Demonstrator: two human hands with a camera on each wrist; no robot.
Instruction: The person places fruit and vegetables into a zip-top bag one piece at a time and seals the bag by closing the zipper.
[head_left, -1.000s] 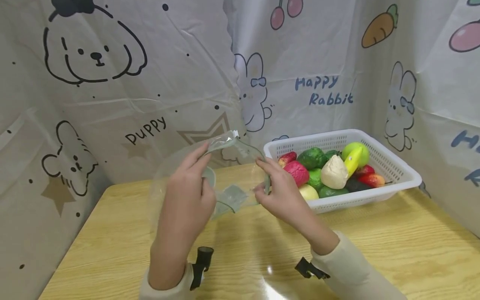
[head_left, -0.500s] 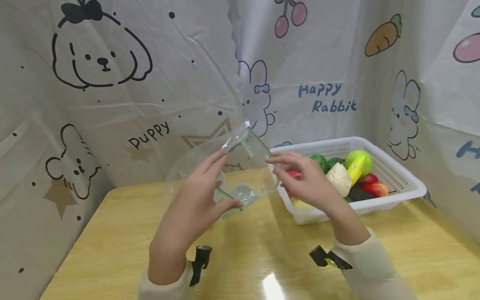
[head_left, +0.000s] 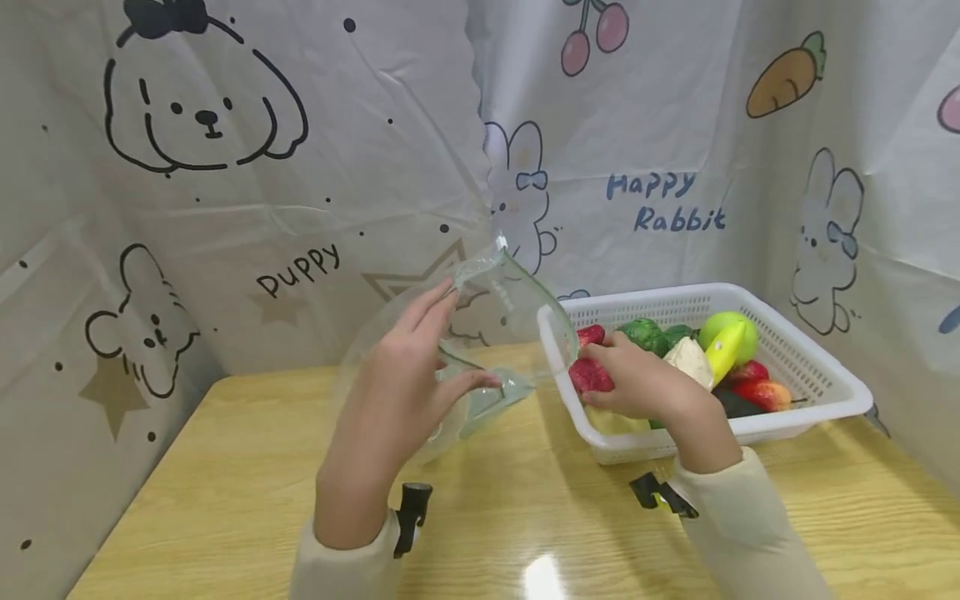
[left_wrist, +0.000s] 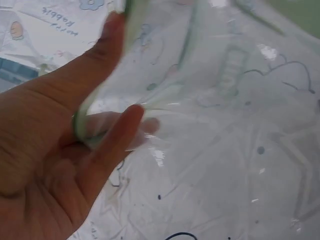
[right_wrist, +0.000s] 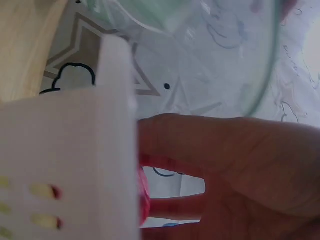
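In the head view, my left hand [head_left: 390,400] holds a clear zip bag [head_left: 504,390] with a green-edged mouth, which gapes toward the right. In the left wrist view, the bag's rim [left_wrist: 77,127] runs between the fingers, and the thumb lies along the edge. My right hand [head_left: 652,383] reaches over the near left rim of a white basket [head_left: 840,396]. Its thumb and fingers are round a pinkish-red crinkled fruit [head_left: 589,377]. In the right wrist view, the basket wall [right_wrist: 70,145] hides the fingertips and most of the fruit [right_wrist: 144,200].
Beside the right hand, the basket holds a green apple [head_left: 742,325], a banana [head_left: 724,352], a whitish lump [head_left: 692,362], green vegetables [head_left: 645,335] and red-orange fruit [head_left: 763,393]. The wooden table [head_left: 247,475] is backed by a printed cloth [head_left: 390,167].
My right hand has let go of the bag's rim and moved right to the pinkish-red fruit in the basket. The left hand has spread thumb from fingers, keeping the bag's mouth wide.
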